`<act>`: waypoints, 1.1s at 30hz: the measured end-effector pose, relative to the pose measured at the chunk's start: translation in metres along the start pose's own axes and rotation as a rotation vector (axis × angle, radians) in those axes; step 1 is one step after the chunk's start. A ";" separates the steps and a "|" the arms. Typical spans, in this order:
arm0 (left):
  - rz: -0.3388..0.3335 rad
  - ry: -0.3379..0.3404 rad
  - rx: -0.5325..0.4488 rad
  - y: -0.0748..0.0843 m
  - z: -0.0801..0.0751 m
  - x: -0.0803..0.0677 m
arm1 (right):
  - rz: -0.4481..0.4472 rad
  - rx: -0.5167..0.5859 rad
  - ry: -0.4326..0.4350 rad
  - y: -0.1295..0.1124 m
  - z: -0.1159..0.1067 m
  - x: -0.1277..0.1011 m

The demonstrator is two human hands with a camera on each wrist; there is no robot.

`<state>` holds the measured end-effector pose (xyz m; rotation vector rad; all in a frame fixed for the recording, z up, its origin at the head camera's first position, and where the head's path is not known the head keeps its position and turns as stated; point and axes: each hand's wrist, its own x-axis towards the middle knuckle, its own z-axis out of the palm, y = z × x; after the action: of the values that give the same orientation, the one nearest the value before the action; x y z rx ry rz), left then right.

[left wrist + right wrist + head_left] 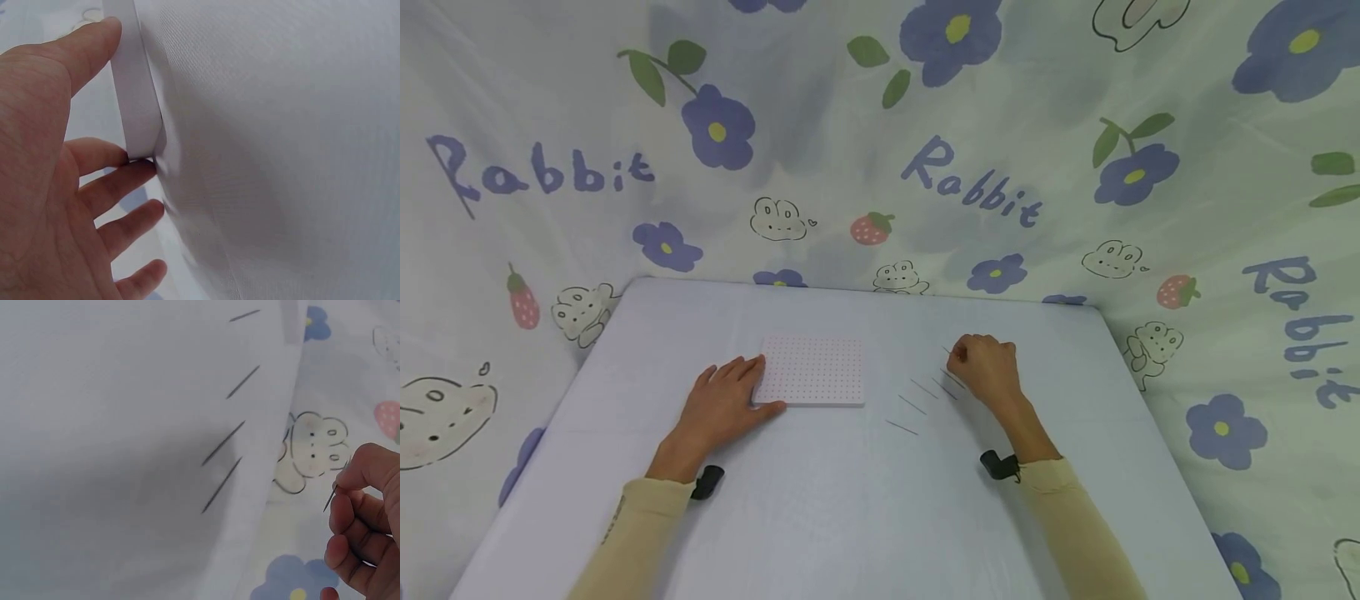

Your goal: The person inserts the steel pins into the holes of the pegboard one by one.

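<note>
Needle [330, 499] is located to the right of the dotted board [812, 367], pinched between the thumb and fingertips of the right hand [988, 372], whose other fingers are bent inward. Several loose needles [223, 444], thin and dark, lie apart from one another on the white-covered table [850, 517] in a slanting row right of the board, between it and the right hand. Left hand [722, 404] is at the board's left side, fingers extended and spread, thumb touching the near edge and foremost fingertips touching the left edge, the board lying flat.
</note>
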<state>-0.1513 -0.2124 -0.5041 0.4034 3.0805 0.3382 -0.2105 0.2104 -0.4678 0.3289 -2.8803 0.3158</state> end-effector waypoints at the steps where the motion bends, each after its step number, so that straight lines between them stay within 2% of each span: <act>1: -0.001 -0.001 0.000 0.000 0.000 0.000 | -0.004 0.009 0.004 -0.003 -0.001 0.002; 8: -0.007 -0.011 -0.003 0.000 -0.001 -0.001 | -0.024 0.091 0.022 -0.025 -0.008 0.015; 13: -0.012 -0.013 -0.012 0.001 -0.002 -0.002 | -0.035 0.200 0.021 -0.042 -0.009 0.025; 22: -0.015 -0.007 -0.021 0.000 -0.002 -0.001 | -0.106 0.365 0.006 -0.074 0.001 0.038; 29: -0.012 -0.010 -0.017 0.002 -0.002 -0.002 | -0.095 0.465 -0.028 -0.093 0.008 0.042; 33: -0.014 -0.010 -0.013 0.003 -0.004 -0.003 | -0.106 0.487 -0.032 -0.099 0.013 0.044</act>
<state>-0.1484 -0.2114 -0.4995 0.3819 3.0684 0.3552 -0.2307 0.1045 -0.4514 0.5670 -2.7678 1.0009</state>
